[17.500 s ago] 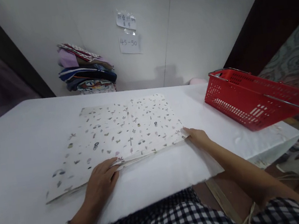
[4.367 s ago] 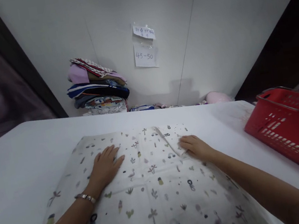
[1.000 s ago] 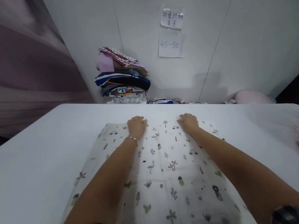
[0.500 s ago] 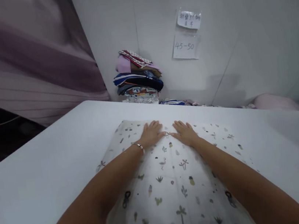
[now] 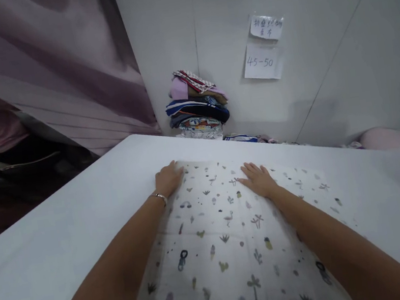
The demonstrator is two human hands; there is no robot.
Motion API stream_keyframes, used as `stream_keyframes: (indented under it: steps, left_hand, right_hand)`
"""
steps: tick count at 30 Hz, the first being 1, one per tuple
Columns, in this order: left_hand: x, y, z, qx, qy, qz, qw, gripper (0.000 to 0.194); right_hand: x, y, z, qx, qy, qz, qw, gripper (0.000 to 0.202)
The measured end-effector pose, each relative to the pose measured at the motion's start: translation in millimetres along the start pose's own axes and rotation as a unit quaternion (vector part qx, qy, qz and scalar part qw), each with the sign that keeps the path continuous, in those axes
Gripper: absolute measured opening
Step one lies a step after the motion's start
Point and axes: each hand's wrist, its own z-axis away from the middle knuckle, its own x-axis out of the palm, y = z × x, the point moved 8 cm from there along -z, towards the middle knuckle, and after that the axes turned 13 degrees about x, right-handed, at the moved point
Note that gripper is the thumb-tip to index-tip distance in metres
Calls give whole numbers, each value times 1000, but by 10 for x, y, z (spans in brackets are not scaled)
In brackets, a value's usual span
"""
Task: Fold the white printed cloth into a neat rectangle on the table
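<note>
A thin white cloth (image 5: 230, 235) printed with flamingos, palm trees, pineapples and cacti is spread over the white table, its near part reaching below the picture. At its far left corner is my left hand (image 5: 169, 179), a bracelet on the wrist, with thumb and fingers drawn together on the cloth's edge. My right hand (image 5: 258, 180) rests palm down near the far edge, right of the middle, fingers stretched out on the print. The cloth continues to the right beyond my right forearm.
A pile of folded fabrics (image 5: 199, 103) stands beyond the table (image 5: 67, 238) against the wall. More cloths (image 5: 241, 138) lie low along its far edge. A pink bundle (image 5: 395, 137) is at right. Pink curtain (image 5: 93, 75) hangs at left; paper signs (image 5: 262, 62) are on the wall.
My left hand has moved left from the middle of the cloth to its far left corner. The right hand stays on nearly the same spot. The view has shifted slightly left.
</note>
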Motion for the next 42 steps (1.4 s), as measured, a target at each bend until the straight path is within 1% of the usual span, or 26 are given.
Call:
stream_keyframes:
  steps: [2,4,6,7,11,14,16,17,18,19,20,22,23,25,27,28,30,31,33,34,36,38,42]
  left_hand:
    - [-93,-83,-42,-54,23,24,998,58]
    - [-120,-133,-118,-88,5,31,996,55]
    - [-109,-129,-203,-96,-17,28,995,49]
    - [-103,-113,-237,-96,-18,25,995,46]
    - [-84,-42,-268,-99,19,1,995,42]
    - [-58,-24,-244,-112,18,-5,994,43]
    - [-87,18,-227,-112,29,-17,993,48]
    - [-112,79,-218,-96,42,-29,994,51]
    - [-132,176,-206,-63,57,-47,995,54]
    - [-130,309,-186,-15,67,-67,995,57]
    - [-92,461,-153,43,65,-85,993,58]
    - [80,723,-44,139,26,-102,985,60]
    - [178,803,16,165,1,-102,981,62]
    - [324,868,108,180,-31,-96,978,64]
    - [380,876,143,180,-36,-93,979,66]
    - [385,874,144,181,-35,-93,978,67]
    - [383,864,129,179,-40,-94,979,69]
    - [378,859,120,176,-44,-94,979,69]
    - [367,860,109,170,-51,-95,980,71]
    - [361,866,108,169,-53,-95,980,71]
    - [351,877,110,168,-51,-95,980,72]
    - [346,881,112,170,-45,-92,980,72]
    - [363,858,105,177,-37,-86,980,70]
  right_hand:
    - [11,5,-8,-3,4,-1,1000,74]
    - [16,8,-15,-5,6,-3,1000,74]
    - [14,5,-15,-4,6,-6,1000,73]
    - [8,2,-13,-4,6,-8,1000,73]
    - [-24,-17,3,-3,-2,-16,1000,71]
    - [-44,-26,12,-3,-9,-30,1000,71]
    - [-59,-38,12,-4,-10,-40,999,71]
    - [-70,-47,11,-4,-11,-46,999,71]
    - [-86,-57,9,-4,-13,-53,999,72]
    - [-106,-69,10,-4,-19,-60,998,72]
    - [-127,-79,15,-6,-29,-70,997,73]
    - [-189,-73,47,-8,-55,-98,994,75]
    - [-236,-48,78,-9,-61,-113,992,75]
    - [-360,77,166,-8,-42,-128,991,74]
    - [-468,327,274,17,6,-106,994,71]
    - [-493,497,326,42,28,-82,995,70]
    - [-480,908,408,125,52,-32,990,70]
    - [-446,1114,438,170,50,-13,984,71]
    - [-349,1441,463,235,29,4,972,74]
    - [-303,1547,461,252,16,5,968,75]
    - [-244,1640,446,257,-1,0,966,77]
    - [-236,1641,466,251,0,-7,968,78]
    - [-295,1560,697,222,56,3,973,75]
